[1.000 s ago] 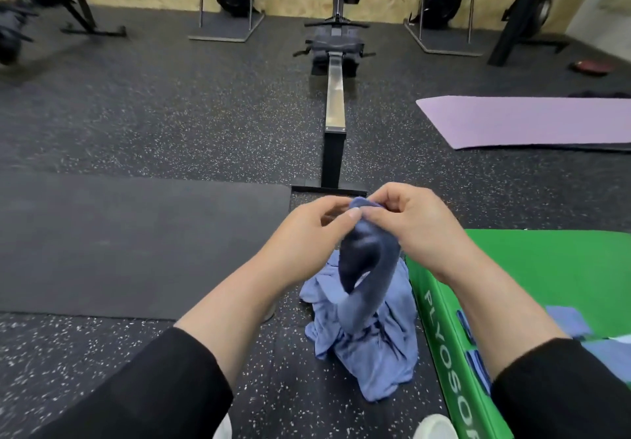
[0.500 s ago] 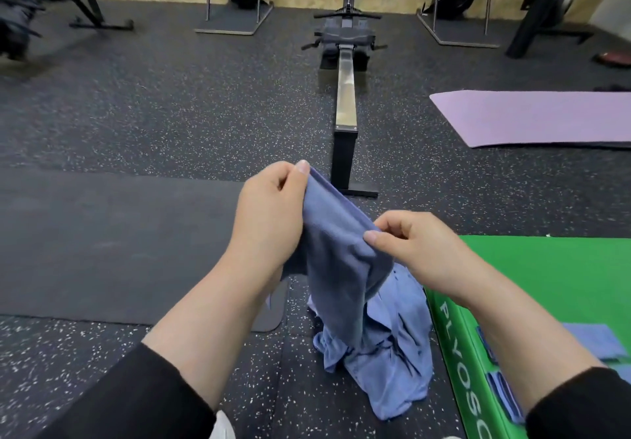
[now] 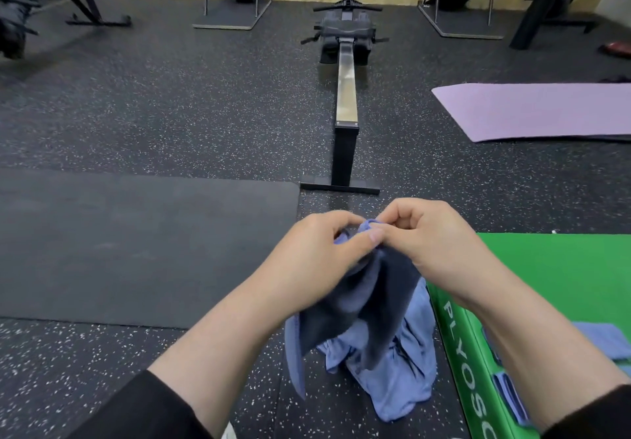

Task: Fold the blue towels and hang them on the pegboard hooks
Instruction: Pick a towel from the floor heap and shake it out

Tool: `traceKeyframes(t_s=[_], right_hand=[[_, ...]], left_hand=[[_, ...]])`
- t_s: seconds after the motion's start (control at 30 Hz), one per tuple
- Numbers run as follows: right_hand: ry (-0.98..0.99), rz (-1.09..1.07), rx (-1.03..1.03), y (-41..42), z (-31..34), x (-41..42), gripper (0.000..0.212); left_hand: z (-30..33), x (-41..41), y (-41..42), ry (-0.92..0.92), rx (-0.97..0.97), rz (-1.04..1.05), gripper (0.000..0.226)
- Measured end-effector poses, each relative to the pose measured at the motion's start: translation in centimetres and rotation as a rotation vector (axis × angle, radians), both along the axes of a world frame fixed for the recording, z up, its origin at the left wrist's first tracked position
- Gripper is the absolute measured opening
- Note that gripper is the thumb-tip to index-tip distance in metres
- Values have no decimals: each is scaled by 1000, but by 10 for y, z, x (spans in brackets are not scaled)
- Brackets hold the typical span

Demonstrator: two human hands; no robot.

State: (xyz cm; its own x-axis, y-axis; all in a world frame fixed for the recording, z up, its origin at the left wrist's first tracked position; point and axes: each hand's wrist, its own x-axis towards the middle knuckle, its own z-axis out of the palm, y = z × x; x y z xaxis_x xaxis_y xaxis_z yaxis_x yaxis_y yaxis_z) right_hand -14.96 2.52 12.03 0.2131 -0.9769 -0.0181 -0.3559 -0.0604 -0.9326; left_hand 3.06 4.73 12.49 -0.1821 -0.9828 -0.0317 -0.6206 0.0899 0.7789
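Observation:
A blue towel (image 3: 362,305) hangs in front of me, held up by its top edge. My left hand (image 3: 317,254) and my right hand (image 3: 433,240) pinch that edge side by side, fingertips almost touching. Below it, a heap of more blue towels (image 3: 399,380) lies on the speckled floor beside a green box. Another blue towel (image 3: 604,339) lies flat on top of the green box, partly hidden by my right forearm. No pegboard or hooks are in view.
The green plyo box (image 3: 553,274) stands at the right. A black mat (image 3: 136,244) lies at the left, a purple mat (image 3: 539,110) at the far right. A rowing machine (image 3: 346,104) runs away from me straight ahead. Fitness machines line the back wall.
My left hand, which had pulled the towel edge up and to the left, has come back to the right hand, so both now pinch the towel top close together.

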Motion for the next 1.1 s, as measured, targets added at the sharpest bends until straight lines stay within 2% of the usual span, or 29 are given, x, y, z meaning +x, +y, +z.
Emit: traceKeyframes(t_s=[0.17, 0.33, 0.4, 0.5, 0.6, 0.67, 0.73, 0.83, 0.87, 0.97, 1.1], right_hand=[[35, 5, 6, 1, 0, -6, 15], [56, 139, 69, 1, 2, -20, 18], [141, 130, 17, 0, -1, -24, 20], [154, 67, -59, -1, -2, -26, 17], [169, 45, -130, -1, 2, -22, 14], [207, 58, -161, -1, 5, -18, 13], [259, 94, -170, 0, 8, -14, 13], [244, 125, -159, 1, 7, -11, 14], [213, 118, -157, 2, 7, -12, 13], [117, 80, -112, -1, 4, -18, 10], [212, 135, -51, -3, -1, -26, 17]], left_hand=[[-2, -4, 2, -67, -109, -18, 43], [6, 5, -6, 16, -262, 241, 46], [10, 13, -11, 44, -294, 366, 48], [8, 26, -17, 99, -293, 485, 44], [9, 19, -12, 61, -225, 360, 7], [7, 6, -4, 8, -144, 149, 33], [3, -4, 1, -66, -90, -7, 44], [-2, -7, 0, -122, -47, -54, 17], [-3, -6, -2, -110, -49, -40, 16], [-2, -3, -8, -72, -135, 77, 30], [8, 21, -20, 8, -262, 444, 34]])
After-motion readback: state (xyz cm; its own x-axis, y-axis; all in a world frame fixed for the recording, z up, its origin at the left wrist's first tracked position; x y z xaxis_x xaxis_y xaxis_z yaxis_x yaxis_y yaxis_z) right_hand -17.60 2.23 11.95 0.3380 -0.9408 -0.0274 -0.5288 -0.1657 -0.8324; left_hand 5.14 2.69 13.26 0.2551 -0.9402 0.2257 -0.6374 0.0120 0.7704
